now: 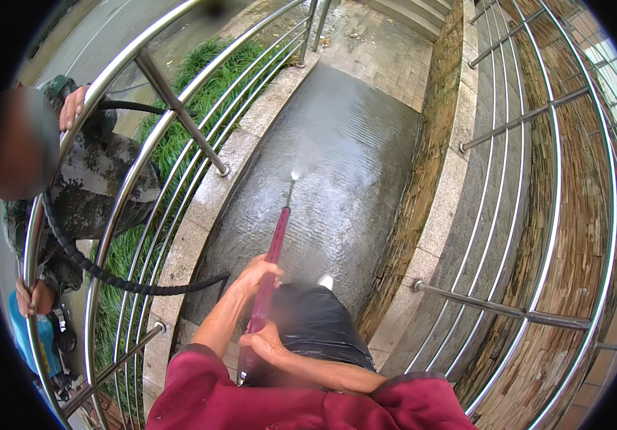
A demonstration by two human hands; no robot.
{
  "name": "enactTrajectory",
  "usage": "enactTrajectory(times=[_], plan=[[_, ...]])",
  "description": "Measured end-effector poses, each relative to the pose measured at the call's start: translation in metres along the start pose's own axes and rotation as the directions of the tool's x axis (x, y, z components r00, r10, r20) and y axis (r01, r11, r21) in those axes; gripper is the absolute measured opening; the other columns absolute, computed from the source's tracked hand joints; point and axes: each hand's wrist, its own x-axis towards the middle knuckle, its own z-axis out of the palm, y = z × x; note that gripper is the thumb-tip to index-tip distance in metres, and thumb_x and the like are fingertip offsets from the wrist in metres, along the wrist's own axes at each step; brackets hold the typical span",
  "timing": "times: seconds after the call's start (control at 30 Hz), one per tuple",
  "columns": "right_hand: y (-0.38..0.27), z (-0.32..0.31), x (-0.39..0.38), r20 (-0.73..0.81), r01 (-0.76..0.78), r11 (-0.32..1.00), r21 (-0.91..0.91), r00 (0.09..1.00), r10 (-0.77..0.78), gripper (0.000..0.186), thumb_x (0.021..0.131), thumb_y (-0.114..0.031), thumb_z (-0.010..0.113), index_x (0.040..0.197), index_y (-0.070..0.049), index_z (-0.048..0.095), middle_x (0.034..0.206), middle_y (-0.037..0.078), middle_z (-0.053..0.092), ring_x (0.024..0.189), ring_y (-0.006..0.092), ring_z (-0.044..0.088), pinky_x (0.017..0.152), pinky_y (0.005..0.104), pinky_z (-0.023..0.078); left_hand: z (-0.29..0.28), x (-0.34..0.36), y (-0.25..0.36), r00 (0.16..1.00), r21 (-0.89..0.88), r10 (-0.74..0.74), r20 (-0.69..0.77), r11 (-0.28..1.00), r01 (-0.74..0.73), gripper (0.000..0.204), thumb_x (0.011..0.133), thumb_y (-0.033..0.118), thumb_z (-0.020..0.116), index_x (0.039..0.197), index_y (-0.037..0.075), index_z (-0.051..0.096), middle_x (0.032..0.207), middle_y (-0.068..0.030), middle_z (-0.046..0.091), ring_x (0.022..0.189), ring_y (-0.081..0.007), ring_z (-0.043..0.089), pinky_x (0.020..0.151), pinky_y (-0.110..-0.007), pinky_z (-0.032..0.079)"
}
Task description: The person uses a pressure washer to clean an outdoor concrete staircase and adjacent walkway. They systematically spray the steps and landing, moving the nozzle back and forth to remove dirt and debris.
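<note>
Both my hands are closed around a pressure washer lance with a long dark-red body (278, 233) and a thin metal tip. My left hand (260, 276) grips it farther forward, and my right hand (266, 341) holds it nearer my body. White spray (295, 174) bursts at the tip, over the wet grey ramp (308, 236). A black ribbed hose (136, 288) comes through the left railing towards my left forearm; where it joins the lance is hidden.
Steel railings (187, 129) on stone curbs line the left, with more railings (491, 304) on the right. Beyond the left one, a person in camouflage (111, 183) grips the rail. A blue machine (36, 337) stands below them. Steps (412, 18) rise at the far end.
</note>
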Motion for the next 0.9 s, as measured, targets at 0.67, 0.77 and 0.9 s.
enactTrajectory(times=[0.67,0.77,0.9], plan=[[-0.123,-0.156,0.113,0.055,0.187,0.981,-0.049,0.981,-0.184,0.051,0.059,-0.013,0.074,0.105,0.0,0.056,0.081,0.014,0.063,0.077,0.028,0.063,0.073,0.0383,0.052,0.104,0.14,0.12,0.985,0.047,0.108,-0.134,0.994,-0.102,0.047,0.071,0.001,0.067,0.116,0.005,0.053,0.072,-0.0049,0.053,0.056,-0.0183,0.057,0.056,-0.036,0.055],[-0.126,-0.157,0.117,0.158,0.135,0.986,-0.096,0.98,-0.119,0.059,0.06,-0.014,0.074,0.113,0.001,0.053,0.091,0.02,0.065,0.088,0.0364,0.065,0.082,0.0407,0.052,0.092,0.129,0.119,0.982,-0.066,0.128,-0.135,0.988,-0.138,0.051,0.072,-0.001,0.067,0.12,0.005,0.054,0.077,-0.0065,0.055,0.059,-0.0175,0.057,0.055,-0.036,0.054],[-0.142,-0.157,0.155,0.235,0.131,0.982,-0.14,0.967,-0.095,0.059,0.06,-0.015,0.074,0.113,0.001,0.052,0.094,0.021,0.064,0.09,0.0361,0.064,0.083,0.0407,0.051,0.079,0.145,0.149,0.975,-0.171,0.17,-0.142,0.966,-0.194,0.04,0.071,-0.006,0.063,0.109,0.005,0.054,0.075,-0.0071,0.054,0.056,-0.017,0.053,0.052,-0.035,0.049]])
